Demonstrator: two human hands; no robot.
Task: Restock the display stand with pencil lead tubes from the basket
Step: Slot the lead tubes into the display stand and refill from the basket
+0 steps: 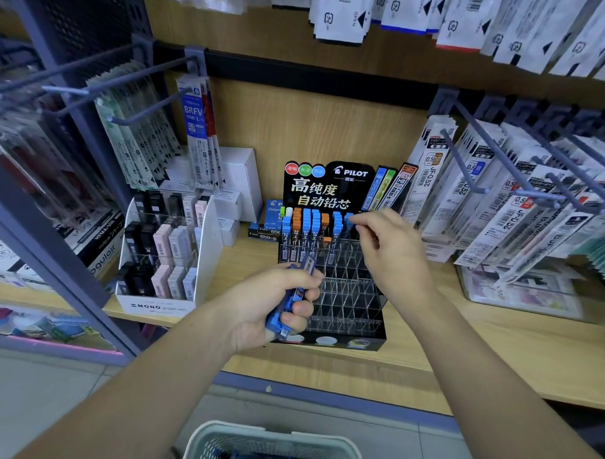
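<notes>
Nearly upright tube (348,220) in right fingers' (363,228) pinch; slanted bundle (299,293) in left fingers' (302,310) grip.

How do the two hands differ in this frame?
The left hand grips a bundle of blue tubes in front of the display stand; the right hand pinches one blue tube at the stand's back row. The left sits lower and nearer than the right. Both hold blue lead tubes.

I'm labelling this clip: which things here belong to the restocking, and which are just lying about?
Job: display stand; tubes gripped in left hand; blue tube pinched by right hand; basket.
Lying about: Mono box; hanging refill packs; white boxes.
</notes>
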